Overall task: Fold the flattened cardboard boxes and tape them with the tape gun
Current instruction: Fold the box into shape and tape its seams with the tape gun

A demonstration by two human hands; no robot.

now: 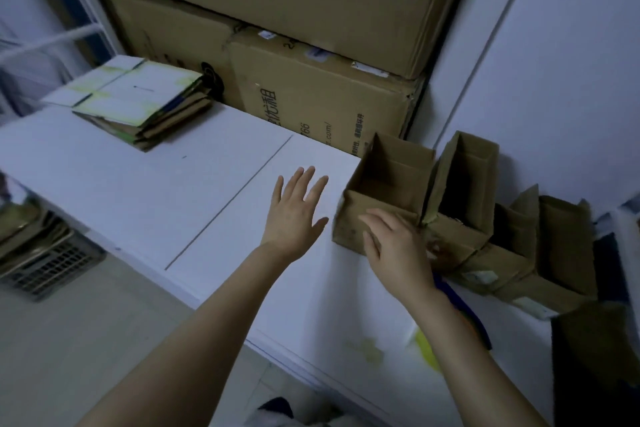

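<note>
- A grey mesh basket (48, 263) sits low, far left of the left fingers, below the surface's edge.
- A stack of flattened cardboard boxes with white-and-green printed faces (138, 104) lies on the white surface (121, 184), well beyond and left of the left fingers.
- The left hand (298, 215) is over the surface, palm down, its fingers (313, 184) straight, spread wide and holding nothing. Whether it touches the surface cannot be told.
- Past both sets of fingertips, large brown cardboard cartons (311, 107) are stacked, walling off the back of the surface.
- A small open-topped brown cardboard box (384, 184) stands just right of the left fingers. The right hand (394, 243) lays relaxed, fairly straight fingers (372, 218) against its near wall, gripping nothing.
- Right of the right fingers, a row of more folded brown boxes (464, 198) touches the open box and runs along the white wall panel (554, 80).
- A blue-and-yellow object (467, 312) lies partly hidden beneath the right wrist; what it is cannot be told.
</note>
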